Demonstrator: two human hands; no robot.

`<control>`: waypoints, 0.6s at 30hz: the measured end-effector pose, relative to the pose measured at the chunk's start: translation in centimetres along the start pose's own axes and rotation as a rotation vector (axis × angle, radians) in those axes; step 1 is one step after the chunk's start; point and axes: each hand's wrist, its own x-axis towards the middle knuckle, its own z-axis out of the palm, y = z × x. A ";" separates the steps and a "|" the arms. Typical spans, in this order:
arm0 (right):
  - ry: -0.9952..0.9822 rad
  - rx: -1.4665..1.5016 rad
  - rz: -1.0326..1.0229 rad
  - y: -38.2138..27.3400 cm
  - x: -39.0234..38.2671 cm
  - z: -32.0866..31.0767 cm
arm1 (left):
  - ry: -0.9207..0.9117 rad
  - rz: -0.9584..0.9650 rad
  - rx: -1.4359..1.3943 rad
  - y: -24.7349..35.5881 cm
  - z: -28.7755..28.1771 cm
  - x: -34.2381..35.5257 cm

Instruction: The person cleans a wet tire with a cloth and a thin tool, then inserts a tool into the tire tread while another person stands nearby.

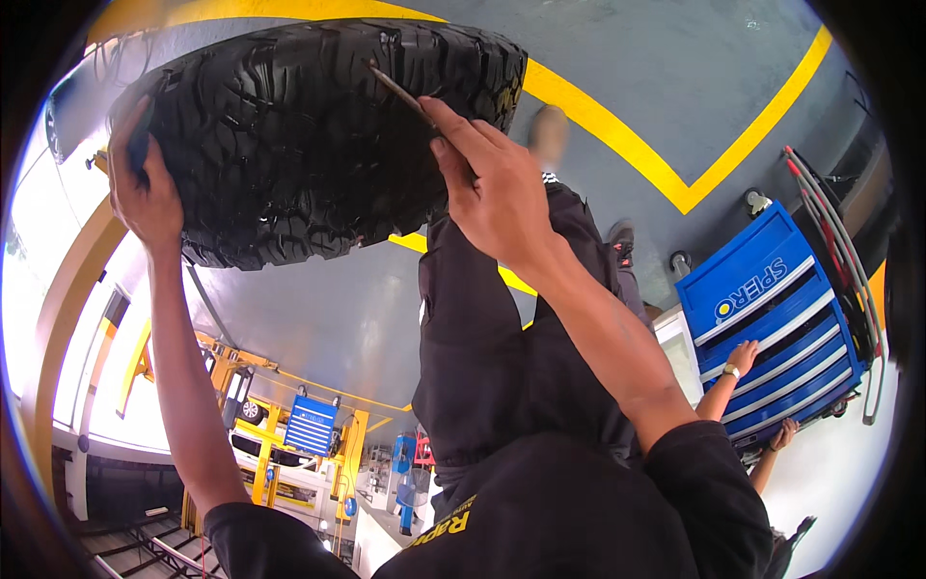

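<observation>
A big black tyre (299, 145) with chunky, wet-looking tread fills the upper left, in front of my legs. My left hand (145, 183) grips its left edge, thumb on the tread and fingers round the side, partly hidden. Between the fingers of my right hand (497, 183) is a thin, slender metal tool (397, 90), perhaps a pick or small screwdriver; its handle is covered by the hand. The tool's tip meets the tread near the tyre's upper middle. My index finger stretches along the shaft.
At the right stands a blue drawer cabinet (772, 309) on casters, with a co-worker's hands (741, 359) at its drawers. Red and grey hoses (844, 241) hang beside it. Yellow lines (627, 145) mark the grey floor. A yellow lift post (72, 289) rises at the left.
</observation>
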 end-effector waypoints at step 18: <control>-0.070 0.041 0.259 -5.0 -8.2 1.3 | -0.001 0.043 -0.035 -2.4 -1.7 -2.4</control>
